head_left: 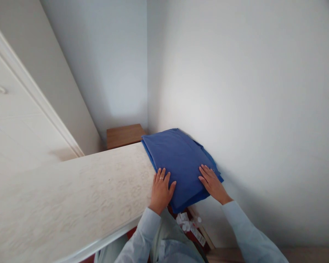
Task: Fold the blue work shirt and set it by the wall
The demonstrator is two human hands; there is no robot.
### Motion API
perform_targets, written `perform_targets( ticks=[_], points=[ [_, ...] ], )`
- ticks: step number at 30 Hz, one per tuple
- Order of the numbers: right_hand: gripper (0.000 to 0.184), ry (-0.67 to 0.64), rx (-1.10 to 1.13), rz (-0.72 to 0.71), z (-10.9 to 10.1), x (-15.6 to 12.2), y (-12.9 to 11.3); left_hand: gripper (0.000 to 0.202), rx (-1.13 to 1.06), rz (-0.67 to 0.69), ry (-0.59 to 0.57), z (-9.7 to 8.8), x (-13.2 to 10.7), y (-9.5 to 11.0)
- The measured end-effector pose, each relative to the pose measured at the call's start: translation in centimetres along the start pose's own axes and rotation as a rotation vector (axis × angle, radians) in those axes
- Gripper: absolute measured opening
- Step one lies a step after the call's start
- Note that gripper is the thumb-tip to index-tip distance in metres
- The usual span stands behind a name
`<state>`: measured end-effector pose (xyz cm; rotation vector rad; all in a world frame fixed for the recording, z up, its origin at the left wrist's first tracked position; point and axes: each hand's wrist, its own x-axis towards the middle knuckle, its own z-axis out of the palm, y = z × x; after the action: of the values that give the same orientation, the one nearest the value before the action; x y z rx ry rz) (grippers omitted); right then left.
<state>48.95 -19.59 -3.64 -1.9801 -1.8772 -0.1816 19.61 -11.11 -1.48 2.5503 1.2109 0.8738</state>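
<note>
A folded blue cloth point(178, 157) lies in layers at the right end of the pale patterned mattress point(98, 190), up against the wall. My left hand point(162, 190), with a ring on one finger, rests flat on the cloth's near left edge, fingers stretched out. On the right side of the cloth my right hand point(211, 182) lies flat too, its fingers slightly spread. Neither hand grips the cloth. Its near edge hangs a little past the mattress, and the lower layers show along the right side.
A brown wooden stand point(124, 135) is in the corner beyond the mattress. To the left rises a white cabinet point(24, 109) with a handle. The bare wall point(244, 102) closes off the right. Below the cloth, white crumpled items point(185, 222) lie near my legs.
</note>
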Motion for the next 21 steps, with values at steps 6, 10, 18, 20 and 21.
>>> perform_targets(
  ticks=[6, 10, 18, 20, 21],
  points=[
    [0.067, 0.041, 0.030, 0.046, 0.2, -0.7, -1.2, 0.043, -0.068, 0.008, 0.031, 0.1, -0.1, -0.3],
    [0.066, 0.098, 0.122, 0.070, 0.3, -1.2, -2.2, 0.040, -0.124, 0.008, 0.058, 0.2, -0.3, -0.5],
    [0.037, 0.301, 0.465, 0.154, -0.2, -3.4, -6.7, 0.028, -0.327, -0.003, 0.154, -0.2, -0.8, -1.1],
    [0.036, 0.324, 0.543, 0.205, -0.4, -3.9, -8.3, 0.029, -0.376, -0.009, 0.155, -0.6, -1.1, -1.0],
    [0.036, 0.327, 0.579, 0.226, -0.4, -4.0, -9.1, 0.029, -0.394, -0.009, 0.152, -0.9, -1.2, -0.9]
  ],
)
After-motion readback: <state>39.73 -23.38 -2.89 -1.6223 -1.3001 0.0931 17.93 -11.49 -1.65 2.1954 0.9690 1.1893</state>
